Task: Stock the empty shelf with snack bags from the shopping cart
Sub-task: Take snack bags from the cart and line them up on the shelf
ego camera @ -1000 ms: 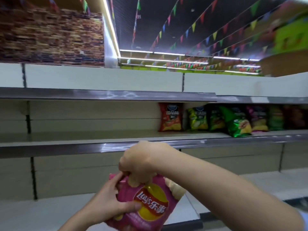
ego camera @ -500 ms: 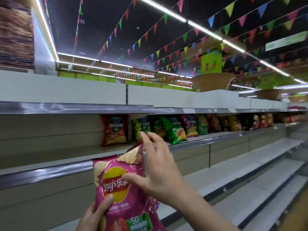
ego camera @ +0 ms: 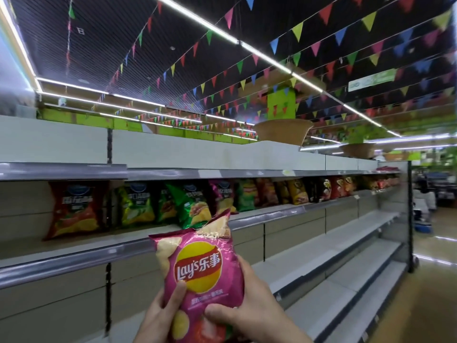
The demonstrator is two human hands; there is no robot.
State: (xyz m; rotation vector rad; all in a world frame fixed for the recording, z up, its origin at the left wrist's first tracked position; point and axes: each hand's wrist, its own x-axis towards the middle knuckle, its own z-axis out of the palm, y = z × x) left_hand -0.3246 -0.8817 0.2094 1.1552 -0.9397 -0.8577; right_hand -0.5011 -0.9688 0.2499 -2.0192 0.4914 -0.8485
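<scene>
I hold a pink Lay's chip bag upright in front of the shelving, at bottom centre. My left hand grips its lower left edge, thumb on the front. My right hand grips its lower right side, thumb across the bottom front. Behind the bag runs the second shelf, with a bare stretch at the left. On it stand a red chip bag and a row of green, pink and darker snack bags leading away to the right. The shopping cart is out of view.
Lower shelves step outward toward the aisle floor at right. A top shelf overhangs the stocked row. Woven baskets sit above the shelving. A person stands far down the aisle at right.
My view swung right along the aisle. My right hand slid from the bag's top down to its lower right side. The bag now stands upright and higher in view.
</scene>
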